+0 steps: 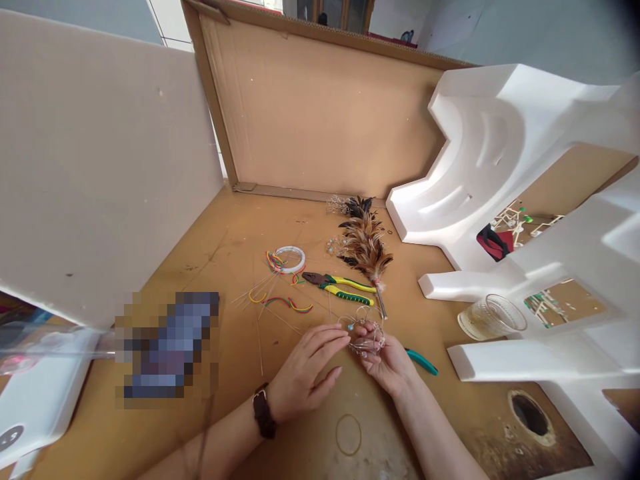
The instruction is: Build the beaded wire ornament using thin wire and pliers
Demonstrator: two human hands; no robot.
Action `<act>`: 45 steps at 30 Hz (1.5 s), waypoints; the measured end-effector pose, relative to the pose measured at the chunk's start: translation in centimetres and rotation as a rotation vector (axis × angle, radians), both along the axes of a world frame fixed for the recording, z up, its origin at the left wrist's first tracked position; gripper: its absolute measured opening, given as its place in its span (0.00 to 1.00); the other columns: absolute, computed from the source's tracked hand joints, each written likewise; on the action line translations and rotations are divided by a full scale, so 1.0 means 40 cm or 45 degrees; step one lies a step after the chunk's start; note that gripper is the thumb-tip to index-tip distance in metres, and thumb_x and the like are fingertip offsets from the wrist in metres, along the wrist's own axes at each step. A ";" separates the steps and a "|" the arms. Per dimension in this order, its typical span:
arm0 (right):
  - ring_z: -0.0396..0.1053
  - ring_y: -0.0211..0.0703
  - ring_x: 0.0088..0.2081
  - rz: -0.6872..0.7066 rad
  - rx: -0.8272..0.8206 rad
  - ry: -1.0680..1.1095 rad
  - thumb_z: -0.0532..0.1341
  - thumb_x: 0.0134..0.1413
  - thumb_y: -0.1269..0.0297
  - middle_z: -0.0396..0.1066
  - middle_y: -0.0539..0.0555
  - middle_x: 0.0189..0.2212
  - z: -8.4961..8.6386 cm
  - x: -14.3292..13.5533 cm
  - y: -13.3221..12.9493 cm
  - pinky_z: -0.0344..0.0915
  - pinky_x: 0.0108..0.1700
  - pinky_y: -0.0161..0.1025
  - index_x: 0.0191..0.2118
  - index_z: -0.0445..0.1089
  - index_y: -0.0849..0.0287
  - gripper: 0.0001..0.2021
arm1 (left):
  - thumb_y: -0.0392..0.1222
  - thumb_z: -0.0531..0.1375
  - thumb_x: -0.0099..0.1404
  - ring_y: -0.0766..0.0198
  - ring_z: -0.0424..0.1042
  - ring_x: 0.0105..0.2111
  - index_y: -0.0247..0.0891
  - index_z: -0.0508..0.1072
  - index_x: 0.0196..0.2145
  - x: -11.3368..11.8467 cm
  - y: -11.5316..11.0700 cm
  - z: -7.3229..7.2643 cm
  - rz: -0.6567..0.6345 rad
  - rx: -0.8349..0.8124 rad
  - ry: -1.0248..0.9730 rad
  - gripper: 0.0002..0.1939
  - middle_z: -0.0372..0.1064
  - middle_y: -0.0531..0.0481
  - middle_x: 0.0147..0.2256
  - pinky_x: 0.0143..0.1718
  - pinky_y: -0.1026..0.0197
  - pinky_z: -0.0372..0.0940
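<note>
My right hand (385, 363) is closed around a beaded wire ornament (367, 341), a tangle of thin silvery wire with small clear and bluish beads. Beside it, my left hand (313, 367) has its fingers stretched out and its thumb apart, fingertips close to the wire; whether they touch it I cannot tell. A dark watch is on the left wrist. Beyond the hands lie combination pliers (345, 288) with yellow and green handles and a brown feather duster (365, 243). A teal handle (423, 361) shows partly behind my right wrist.
Straight wires, coloured cords (287, 305) and a white ring (291, 260) lie on the table. A rubber band (349, 435) is at the front. White foam blocks (480, 153) and a glass (493, 317) stand at right, near a table hole. Cardboard (325, 113) closes the back; a pixelated object (173, 347) is left.
</note>
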State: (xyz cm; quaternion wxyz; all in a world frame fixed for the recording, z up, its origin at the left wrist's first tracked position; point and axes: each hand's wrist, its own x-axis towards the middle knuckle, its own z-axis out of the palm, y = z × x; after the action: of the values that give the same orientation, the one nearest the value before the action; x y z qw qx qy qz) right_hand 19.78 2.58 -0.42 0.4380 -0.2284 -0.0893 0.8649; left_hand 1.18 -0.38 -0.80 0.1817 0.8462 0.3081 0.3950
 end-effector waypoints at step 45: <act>0.43 0.23 0.13 -0.019 0.195 -0.011 0.61 0.47 0.70 0.56 0.42 0.21 0.003 -0.019 -0.015 0.42 0.11 0.22 0.24 0.57 0.60 0.10 | 0.33 0.53 0.57 0.49 0.47 0.59 0.35 0.50 0.58 0.004 -0.005 0.010 0.111 0.064 -0.128 0.30 0.51 0.37 0.57 0.55 0.41 0.50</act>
State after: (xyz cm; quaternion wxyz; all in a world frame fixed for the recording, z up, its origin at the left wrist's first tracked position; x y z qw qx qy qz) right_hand 19.03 1.98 -0.29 0.4603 -0.1986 -0.1554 0.8512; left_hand 1.32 -0.59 -0.38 0.1583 0.8153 0.3251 0.4523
